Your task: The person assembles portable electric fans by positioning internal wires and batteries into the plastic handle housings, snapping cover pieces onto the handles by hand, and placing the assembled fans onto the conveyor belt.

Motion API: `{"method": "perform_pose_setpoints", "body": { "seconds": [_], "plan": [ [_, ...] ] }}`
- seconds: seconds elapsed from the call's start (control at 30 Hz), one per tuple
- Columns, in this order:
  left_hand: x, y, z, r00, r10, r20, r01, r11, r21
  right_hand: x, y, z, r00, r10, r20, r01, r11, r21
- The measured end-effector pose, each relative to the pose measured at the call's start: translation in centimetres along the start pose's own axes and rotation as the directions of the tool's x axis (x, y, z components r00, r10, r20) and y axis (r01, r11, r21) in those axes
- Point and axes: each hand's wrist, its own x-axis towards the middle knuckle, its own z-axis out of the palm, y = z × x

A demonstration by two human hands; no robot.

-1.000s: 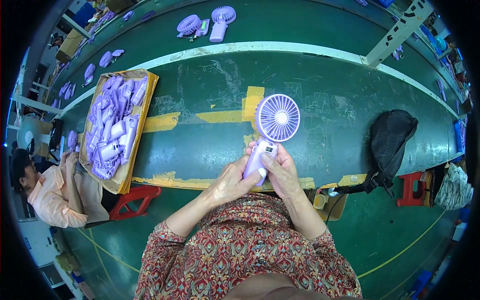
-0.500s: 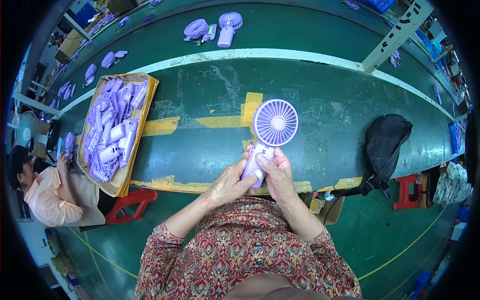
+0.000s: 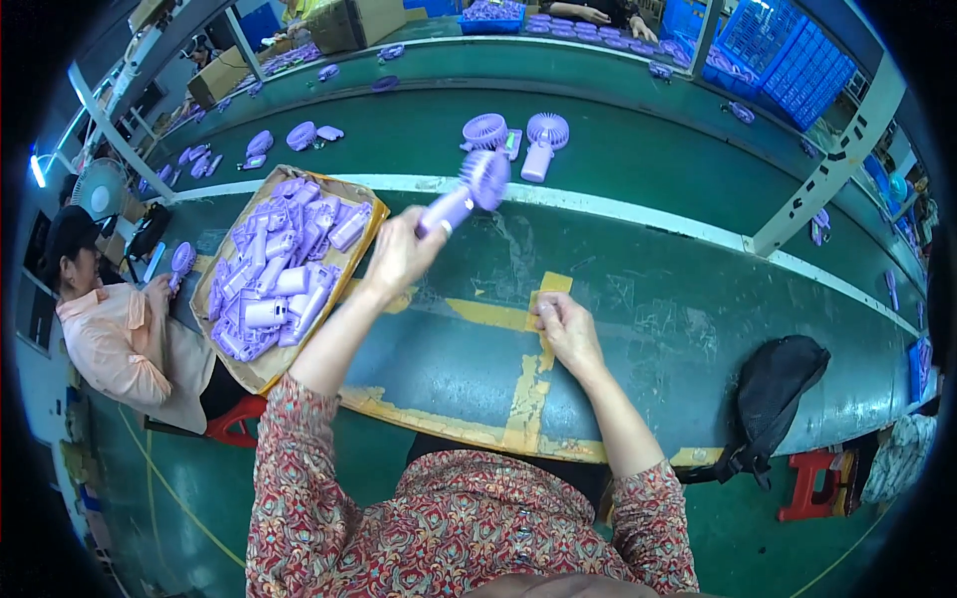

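Note:
A lilac handheld fan [image 3: 446, 211], blurred by motion, is held by its handle in my left hand [image 3: 401, 257], with its round head tilted up and to the right. The left arm reaches forward past the carton, toward the white rail. Over the yellow tape on the green table [image 3: 638, 369], my right hand [image 3: 566, 327] is closed, its fingers curled in, with nothing visible in it. Just beyond the held fan, on the green belt [image 3: 399, 149], lie another lilac fan [image 3: 539, 149] and an opened fan [image 3: 485, 132] showing a green part.
A carton [image 3: 376, 224] of lilac fan casings stands on the table at the left. Beside it sits a co-worker [image 3: 130, 339] holding a small fan. The black mesh bag [image 3: 783, 389] lies at the right. A white rail [image 3: 608, 214] and upright post [image 3: 832, 159] border the belt.
The fan has left the two-handed hold near my body and moved forward and left in my left hand. My right hand has let go. The view has tilted up, showing more of the far side.

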Motion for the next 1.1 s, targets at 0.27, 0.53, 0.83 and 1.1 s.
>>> {"method": "perform_pose_setpoints", "body": {
  "seconds": [0.27, 0.53, 0.83, 1.1],
  "plan": [
    [11.9, -9.2, 2.4, 0.936, 0.294, -0.193, -0.128, 0.797, 0.59, 0.4, 0.6, 1.2, 0.992, -0.093, -0.081, 0.088, 0.995, -0.055],
    [13.8, -10.1, 9.2, 0.986, -0.019, -0.163, 0.069, 0.95, 0.304, 0.6, -0.1, 0.9, 0.998, -0.01, -0.067, 0.01, 1.0, 0.001],
    [10.6, -11.1, 13.3, 0.994, 0.036, -0.1, 0.004, 0.927, 0.376, 0.9, -0.1, 1.0, 0.998, 0.014, -0.057, -0.013, 1.0, 0.022],
    [10.6, -10.6, 13.2, 0.981, 0.075, -0.181, -0.008, 0.938, 0.348, 0.8, -0.6, 0.9, 0.999, 0.02, -0.05, -0.019, 1.0, 0.013]
  ]
}}
